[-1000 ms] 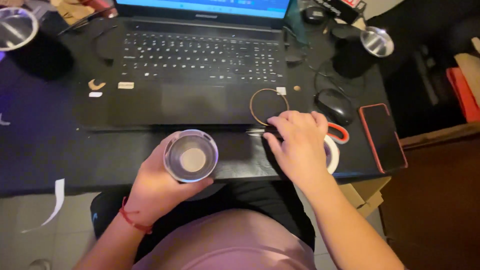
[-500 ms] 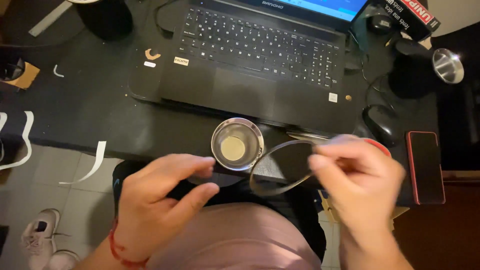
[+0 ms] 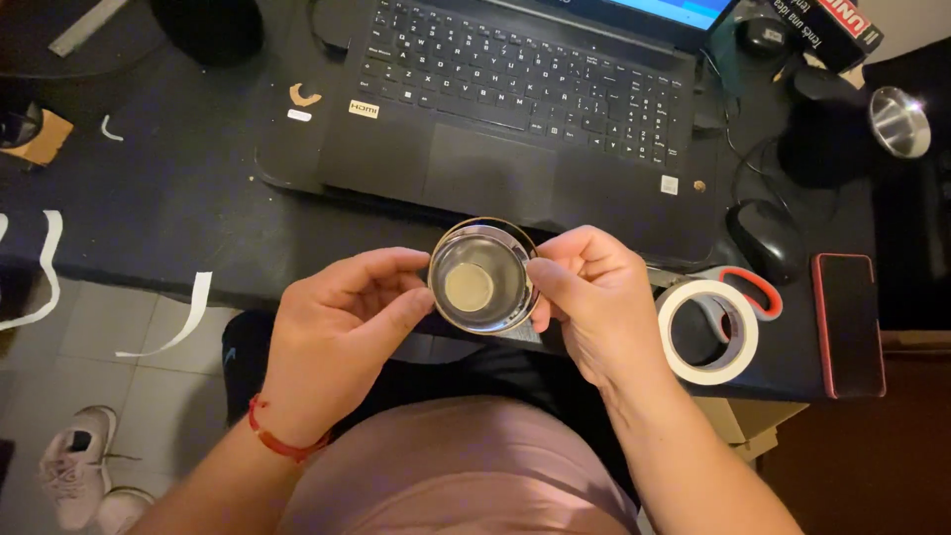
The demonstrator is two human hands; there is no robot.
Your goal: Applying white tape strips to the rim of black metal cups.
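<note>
Though hard to judge from straight above, looked close to finished: found the small steel cup point(image 3: 483, 277) mouth-up over the lap, just on the near side of the black desk point(image 3: 198, 228) edge, with a thin brownish ring point(image 3: 485, 221) lying around its rim. Could not tell whether seated evenly all the way round, so possibly some pressing left.

Saw the left hand point(image 3: 332, 332) closed on the cup's left side, thumb and fingers curled in, and the right hand point(image 3: 594, 297) pinching the right rim over the ring. Noted a red cord bracelet point(image 3: 282, 441) at the left wrist.

Farther out, found a laptop point(image 3: 515, 99) beyond the cup, a roll of tape point(image 3: 708, 332) just right of the right hand, then a mouse point(image 3: 765, 238) and a phone point(image 3: 847, 322).
</note>
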